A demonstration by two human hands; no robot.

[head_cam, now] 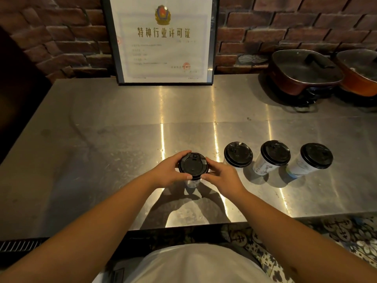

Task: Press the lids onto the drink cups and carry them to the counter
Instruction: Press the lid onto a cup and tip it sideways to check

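Observation:
A white paper cup [192,183] stands on the steel table [106,144] with a black lid [193,165] on top. My left hand [171,170] curls round the lid's left rim, thumb at the near edge. From the other side my right hand [221,175] grips the right rim, thumb also at the near edge. To the right stand three more white cups with black lids in a row: the first cup [238,154], the second cup [272,156] and the third cup [312,159].
A framed certificate [164,39] leans against the brick wall at the back. Two lidded pans [304,71] sit at the back right. The table's near edge [183,226] is close to my body, with patterned floor tiles [336,231] below on the right.

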